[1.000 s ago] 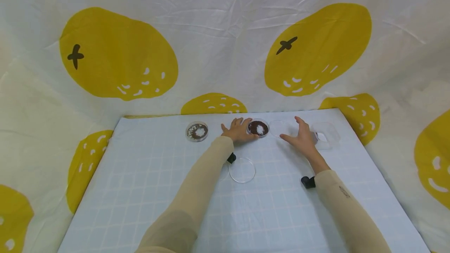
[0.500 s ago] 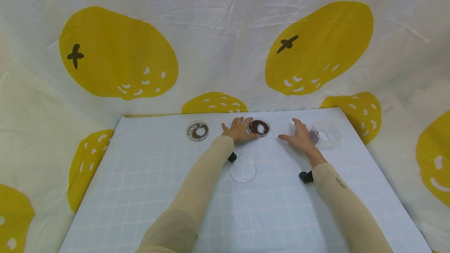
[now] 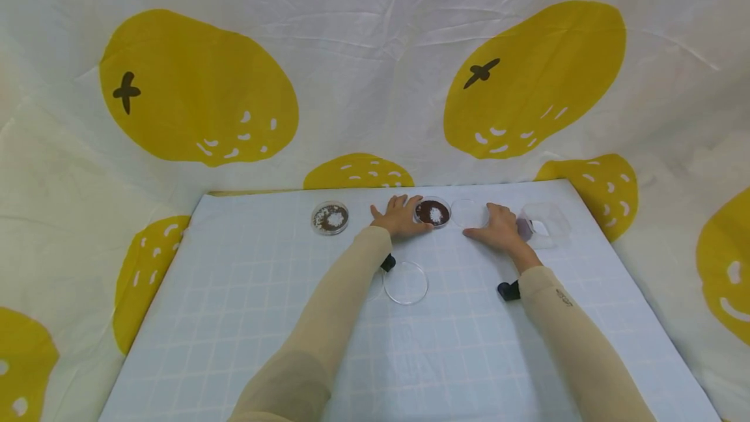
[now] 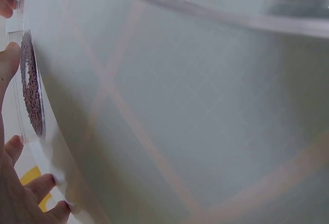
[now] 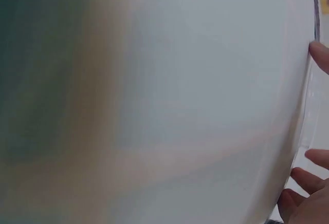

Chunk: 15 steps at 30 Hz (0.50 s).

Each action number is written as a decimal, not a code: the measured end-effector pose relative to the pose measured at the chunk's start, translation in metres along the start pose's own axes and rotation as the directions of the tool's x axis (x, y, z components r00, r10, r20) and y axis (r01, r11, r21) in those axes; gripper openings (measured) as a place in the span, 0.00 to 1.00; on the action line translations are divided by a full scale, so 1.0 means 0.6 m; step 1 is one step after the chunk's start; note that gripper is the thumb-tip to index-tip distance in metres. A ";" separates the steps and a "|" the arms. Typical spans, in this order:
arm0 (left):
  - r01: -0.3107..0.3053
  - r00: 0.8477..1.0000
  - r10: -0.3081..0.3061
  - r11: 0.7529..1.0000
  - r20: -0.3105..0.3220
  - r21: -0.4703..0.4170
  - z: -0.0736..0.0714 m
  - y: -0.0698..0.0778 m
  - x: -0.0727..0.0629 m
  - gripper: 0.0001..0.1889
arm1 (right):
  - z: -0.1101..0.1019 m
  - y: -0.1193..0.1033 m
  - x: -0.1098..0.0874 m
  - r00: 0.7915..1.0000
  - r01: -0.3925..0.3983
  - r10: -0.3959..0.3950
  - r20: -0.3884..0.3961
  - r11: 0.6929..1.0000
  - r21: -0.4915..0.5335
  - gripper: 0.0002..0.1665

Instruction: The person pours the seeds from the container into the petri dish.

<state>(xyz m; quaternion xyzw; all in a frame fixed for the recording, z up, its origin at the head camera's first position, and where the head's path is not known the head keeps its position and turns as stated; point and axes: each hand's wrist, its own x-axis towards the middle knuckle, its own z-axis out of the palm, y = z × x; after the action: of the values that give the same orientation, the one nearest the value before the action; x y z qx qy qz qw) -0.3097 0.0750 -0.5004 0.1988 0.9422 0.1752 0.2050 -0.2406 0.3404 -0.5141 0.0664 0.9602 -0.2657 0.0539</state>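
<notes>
In the head view my left hand (image 3: 403, 219) holds a clear petri dish of dark granules with a white heap (image 3: 432, 212), thumb at the near edge and a finger at the far edge. The left wrist view shows this dish (image 4: 32, 88) side-on, between thumb and index finger, low against the cloth. To its right, my right hand (image 3: 499, 228) grips a clear petri dish part (image 3: 465, 212) with nothing visible inside; its thumb is at the near edge and fingers at the right side. From the right wrist, only a thin strip of this part (image 5: 307, 113) shows between thumb and fingers.
Another petri dish with brown and white granules (image 3: 330, 218) stands left of my left hand. Two clear round lids lie nearer, one (image 3: 405, 283) partly overlapping another by the left wrist. A clear plastic box (image 3: 553, 223) with a purple object (image 3: 524, 229) is at right.
My right hand has moved slightly left and its thumb and fingers have drawn closer round the clear dish part. The left hand and the filled dish have stayed in place.
</notes>
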 end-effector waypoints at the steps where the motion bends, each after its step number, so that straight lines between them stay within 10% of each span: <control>1: 0.000 1.000 0.000 1.000 0.001 -0.002 0.000 0.000 0.001 0.47 | 0.000 0.001 0.001 1.000 0.002 -0.002 0.002 1.000 -0.012 0.61; 15: 0.006 1.000 -0.006 1.000 -0.001 -0.007 0.005 -0.003 0.005 0.47 | -0.001 0.000 0.005 1.000 -0.025 0.025 -0.001 0.999 0.025 0.58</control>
<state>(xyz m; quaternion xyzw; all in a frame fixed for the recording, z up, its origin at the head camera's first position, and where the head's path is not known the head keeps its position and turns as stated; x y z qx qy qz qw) -0.3118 0.0755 -0.5046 0.1953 0.9423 0.1780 0.2057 -0.2435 0.3413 -0.5141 0.0793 0.9560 -0.2768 0.0559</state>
